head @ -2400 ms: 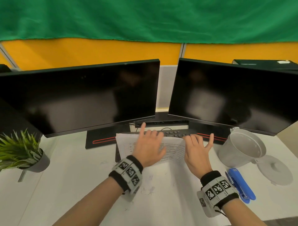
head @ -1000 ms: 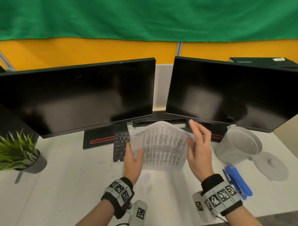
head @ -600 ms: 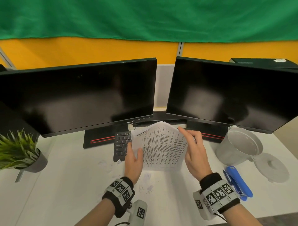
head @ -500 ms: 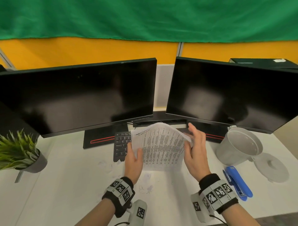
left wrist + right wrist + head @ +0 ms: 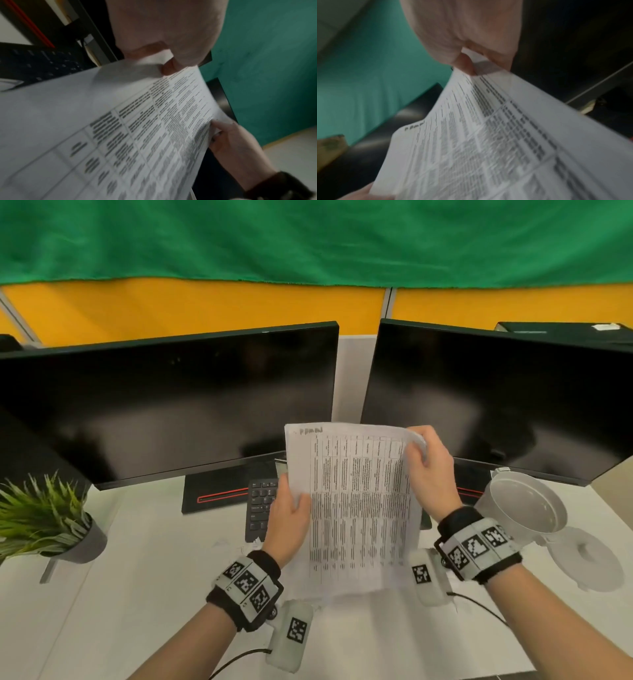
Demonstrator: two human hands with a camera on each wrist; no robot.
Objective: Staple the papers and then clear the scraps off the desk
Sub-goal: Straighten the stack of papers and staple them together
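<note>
The stack of white printed papers [image 5: 356,508], covered in a dense black-text table, is held up nearly upright above the middle of the white counter [image 5: 137,577], in front of the gap between two dark monitors. The left hand [image 5: 289,522] pinches the stack's left edge about halfway up, thumb on the printed face and fingers behind. The right hand [image 5: 430,474] grips the top right corner, its fingers curled round the bent-over sheet edges; the right wrist view shows thumb and fingers clamped on that corner, with several sheet edges fanned slightly apart. The lower edge of the stack hangs just above the counter.

Small white paper scraps [image 5: 255,541] lie on the counter by the near left corner of the black keyboard [image 5: 260,508], which is partly hidden behind the stack. Toward the counter's right edge stands a grey plastic bucket [image 5: 524,505], tilted, with its round grey lid [image 5: 596,563] lying just beside it. At the left edge sits a green spiky plant in a grey pot [image 5: 44,518]. Behind, the left black monitor [image 5: 164,405] and right black monitor [image 5: 496,402] stand along the back edge.
</note>
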